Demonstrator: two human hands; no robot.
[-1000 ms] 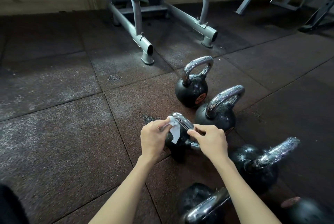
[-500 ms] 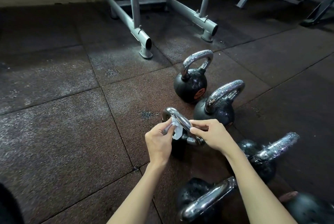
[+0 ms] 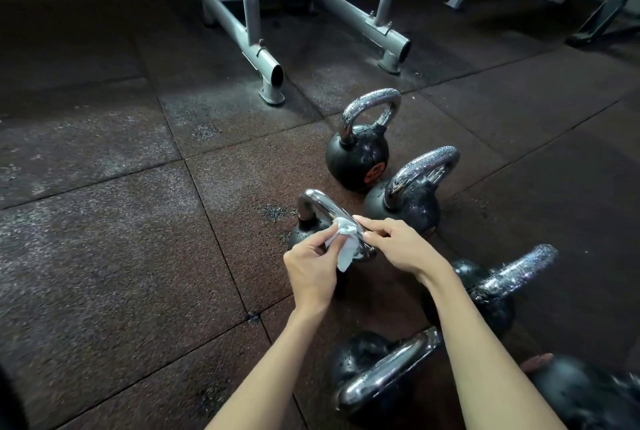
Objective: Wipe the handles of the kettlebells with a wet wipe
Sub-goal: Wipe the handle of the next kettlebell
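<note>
Gripping one wipe [image 3: 346,246]; perhaps six kettlebells [image 3: 356,161].

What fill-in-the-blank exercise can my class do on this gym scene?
The left hand holds a ____ wipe against the handle of a kettlebell. The right hand pinches the same ____. Every kettlebell's round body is ____ in colour.
Missing words: white; handle; black.

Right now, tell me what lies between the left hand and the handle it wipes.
Head view: the wet wipe, pinched by the left hand against the chrome handle.
</note>
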